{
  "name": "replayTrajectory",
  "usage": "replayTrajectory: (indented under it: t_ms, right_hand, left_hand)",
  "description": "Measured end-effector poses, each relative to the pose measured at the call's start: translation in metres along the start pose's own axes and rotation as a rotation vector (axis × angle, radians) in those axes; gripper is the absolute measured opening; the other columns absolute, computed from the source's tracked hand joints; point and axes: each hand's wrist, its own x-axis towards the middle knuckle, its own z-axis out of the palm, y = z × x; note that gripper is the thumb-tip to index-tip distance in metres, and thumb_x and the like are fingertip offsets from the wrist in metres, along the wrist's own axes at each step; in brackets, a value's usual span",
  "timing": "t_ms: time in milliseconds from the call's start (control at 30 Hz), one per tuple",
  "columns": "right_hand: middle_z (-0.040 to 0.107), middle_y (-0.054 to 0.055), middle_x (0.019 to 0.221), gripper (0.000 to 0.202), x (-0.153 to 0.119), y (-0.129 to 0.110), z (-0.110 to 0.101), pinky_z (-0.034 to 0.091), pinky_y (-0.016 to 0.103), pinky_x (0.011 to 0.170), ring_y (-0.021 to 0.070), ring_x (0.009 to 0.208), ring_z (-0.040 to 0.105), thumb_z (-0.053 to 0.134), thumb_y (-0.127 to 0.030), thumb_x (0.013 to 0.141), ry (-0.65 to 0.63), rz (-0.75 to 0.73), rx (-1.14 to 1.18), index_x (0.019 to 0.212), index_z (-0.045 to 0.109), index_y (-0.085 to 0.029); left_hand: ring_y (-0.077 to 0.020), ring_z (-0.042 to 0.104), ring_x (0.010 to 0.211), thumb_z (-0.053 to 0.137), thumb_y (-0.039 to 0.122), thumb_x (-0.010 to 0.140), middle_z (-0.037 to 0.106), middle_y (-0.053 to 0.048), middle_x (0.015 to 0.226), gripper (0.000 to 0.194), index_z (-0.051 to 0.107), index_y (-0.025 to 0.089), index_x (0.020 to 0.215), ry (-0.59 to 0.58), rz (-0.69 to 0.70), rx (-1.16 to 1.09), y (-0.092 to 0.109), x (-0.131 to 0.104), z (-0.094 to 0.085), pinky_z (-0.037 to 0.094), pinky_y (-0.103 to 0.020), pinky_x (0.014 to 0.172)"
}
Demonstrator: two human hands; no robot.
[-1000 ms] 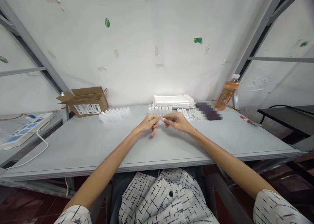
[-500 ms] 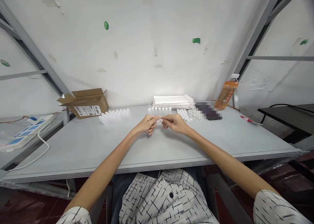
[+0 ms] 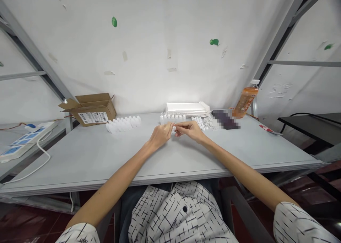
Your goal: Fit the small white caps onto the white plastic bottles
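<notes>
Over the middle of the table, both hands meet fingertip to fingertip at a small white plastic piece (image 3: 174, 128), mostly hidden by the fingers. My left hand (image 3: 161, 134) is closed round it with the back of the hand turned up. From the other side, my right hand (image 3: 189, 129) pinches it between thumb and fingers. Just behind the hands stands a row of small white bottles (image 3: 176, 117) with thin loops on top. Right of that row lie several small white caps (image 3: 198, 122) beside a heap of white cords (image 3: 211, 122).
More white translucent bottles (image 3: 124, 124) stand in rows at the left, by an open cardboard box (image 3: 93, 109). White sheets (image 3: 188, 108) are stacked against the wall. A blurred dark object (image 3: 226, 119) and an orange drink bottle (image 3: 245, 101) occupy the right. A power strip (image 3: 23, 141) lies far left.
My left hand has rolled over, so its back now faces up and its lower fingers are tucked away. Less of the white piece shows between the hands. The view has shifted slightly.
</notes>
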Motion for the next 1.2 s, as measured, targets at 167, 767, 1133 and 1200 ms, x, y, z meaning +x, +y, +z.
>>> replayTrajectory:
  t_ms: [167,767,1133,1200]
  right_hand:
    - [0.074,0.007,0.073,0.048,0.0,0.002,0.001,0.062,0.04,0.074,0.0209,0.07,0.073,0.08,-0.054,0.068,-0.025,-0.011,-0.044,0.092,0.079,-0.012]
    - [0.073,0.005,0.072,0.028,-0.004,0.001,0.005,0.054,0.028,0.061,0.0172,0.066,0.067,0.054,-0.036,0.09,-0.009,-0.323,-0.631,0.097,0.075,-0.019]
    - [0.069,0.005,0.063,0.032,0.0,-0.007,-0.004,0.056,0.03,0.064,0.0192,0.061,0.07,0.061,-0.044,0.085,0.04,0.0,-0.316,0.08,0.069,-0.014]
    - [0.068,0.005,0.063,0.031,0.0,-0.005,-0.005,0.056,0.029,0.061,0.0185,0.058,0.069,0.061,-0.042,0.083,0.04,0.042,-0.278,0.074,0.067,-0.013]
  left_hand:
    - [-0.015,0.036,0.05,0.043,0.024,0.097,0.04,0.003,0.056,0.026,0.043,0.022,0.071,0.074,-0.034,-0.091,-0.005,0.002,0.006,0.024,-0.027,0.058]
    - [-0.0049,0.018,0.031,0.042,0.041,0.098,0.024,0.011,0.047,0.033,0.037,0.022,0.071,-0.38,-0.669,-0.794,0.002,0.01,-0.01,0.027,-0.02,0.033]
    - [-0.0112,0.062,0.055,0.059,0.051,0.088,0.058,-0.002,0.078,0.037,0.062,0.015,0.097,-0.249,-0.231,-0.601,0.0,0.011,-0.018,0.05,-0.022,0.044]
    - [-0.0125,0.064,0.06,0.067,0.05,0.082,0.061,-0.003,0.08,0.042,0.063,0.015,0.104,-0.252,-0.183,-0.567,-0.001,0.01,-0.021,0.052,-0.022,0.047]
